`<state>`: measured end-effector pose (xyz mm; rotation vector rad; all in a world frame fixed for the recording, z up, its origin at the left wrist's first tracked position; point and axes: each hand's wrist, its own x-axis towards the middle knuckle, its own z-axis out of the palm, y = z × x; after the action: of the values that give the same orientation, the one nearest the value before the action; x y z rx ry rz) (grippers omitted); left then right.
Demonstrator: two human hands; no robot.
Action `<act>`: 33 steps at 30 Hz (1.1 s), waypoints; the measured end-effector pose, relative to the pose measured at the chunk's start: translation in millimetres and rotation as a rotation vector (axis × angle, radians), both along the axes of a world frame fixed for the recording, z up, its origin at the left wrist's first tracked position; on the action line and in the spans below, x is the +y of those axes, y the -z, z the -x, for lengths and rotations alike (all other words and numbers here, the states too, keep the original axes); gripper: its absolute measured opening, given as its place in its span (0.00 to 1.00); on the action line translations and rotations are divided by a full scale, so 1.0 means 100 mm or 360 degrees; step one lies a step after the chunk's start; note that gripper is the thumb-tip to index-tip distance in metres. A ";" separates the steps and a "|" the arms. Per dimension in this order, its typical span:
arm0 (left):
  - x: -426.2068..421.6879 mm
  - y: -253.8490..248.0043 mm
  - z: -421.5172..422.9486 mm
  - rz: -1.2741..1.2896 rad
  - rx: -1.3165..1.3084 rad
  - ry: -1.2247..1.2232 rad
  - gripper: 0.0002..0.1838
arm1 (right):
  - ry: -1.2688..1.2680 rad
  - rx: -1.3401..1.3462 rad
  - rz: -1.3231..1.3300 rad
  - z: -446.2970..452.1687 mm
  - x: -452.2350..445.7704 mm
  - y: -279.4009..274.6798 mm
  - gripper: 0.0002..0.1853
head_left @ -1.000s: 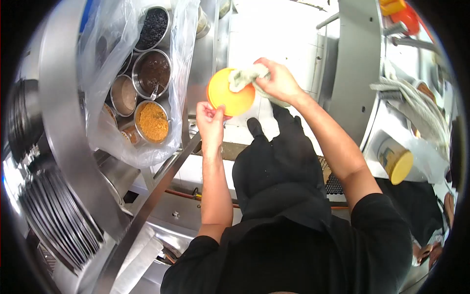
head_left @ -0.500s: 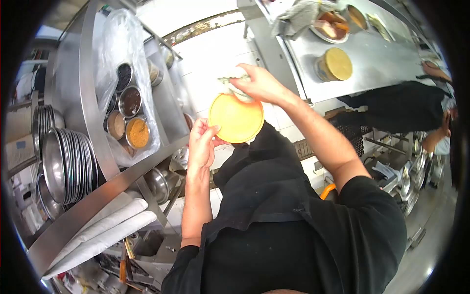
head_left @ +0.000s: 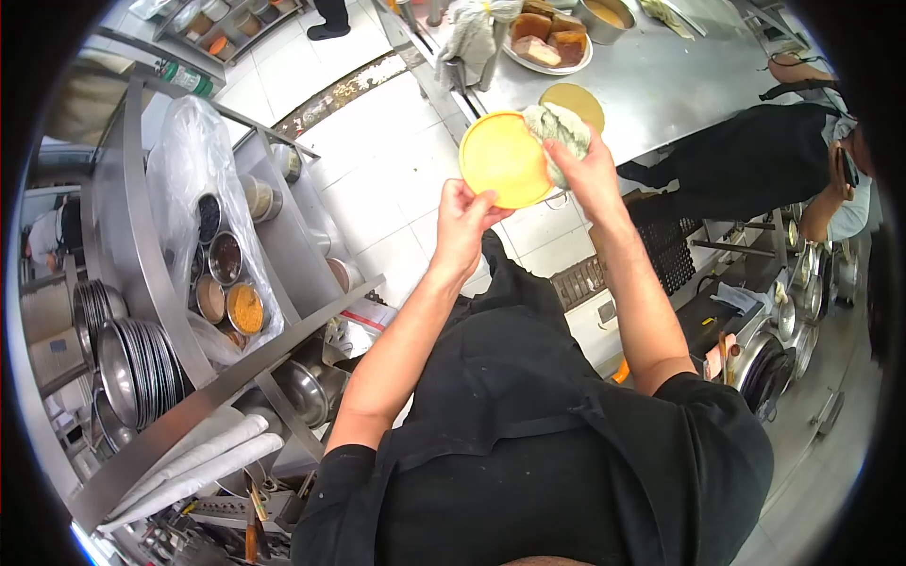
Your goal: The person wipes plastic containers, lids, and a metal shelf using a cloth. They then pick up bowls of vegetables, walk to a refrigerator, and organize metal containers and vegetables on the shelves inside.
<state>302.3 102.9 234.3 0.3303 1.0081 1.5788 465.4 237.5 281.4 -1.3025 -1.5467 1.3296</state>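
A round yellow lid [head_left: 502, 158] is held up in front of me, its flat face toward the camera. My left hand [head_left: 462, 222] pinches its lower edge between thumb and fingers. In my right hand [head_left: 587, 170] is a crumpled, pale greenish cloth [head_left: 559, 127], bunched against the lid's right edge. Behind the cloth, partly covered, a container with a dull yellow top [head_left: 578, 102] stands on the steel table.
The steel table [head_left: 661, 90] holds a plate of brown food blocks [head_left: 547, 42] and a metal pot [head_left: 606, 17]. A person in a dark apron [head_left: 727, 146] stands at right. Left, a steel shelf holds spice tins [head_left: 226, 259] and stacked metal bowls [head_left: 142, 373].
Both hands have moved up and to the right in view with the lid and cloth. The cloth has shifted from the lid's top to its right edge. My view has turned toward the table.
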 end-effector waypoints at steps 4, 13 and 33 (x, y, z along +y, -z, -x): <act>0.42 0.17 -0.21 0.0162 0.0010 0.0198 0.12 | -0.0037 -0.0461 -0.0398 -0.19 0.51 0.14 0.24; 1.25 -0.63 0.19 -0.0002 0.3114 0.0796 0.71 | -0.0489 -0.0612 -0.0920 -0.23 1.32 0.25 0.23; 1.49 -0.42 0.28 0.0528 0.2042 0.0913 0.56 | 0.0107 0.0355 0.0385 -0.59 0.45 0.43 0.21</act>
<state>274.5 252.0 275.9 1.3472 1.8636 0.5255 524.0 282.0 238.4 -1.2871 -1.2092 1.5977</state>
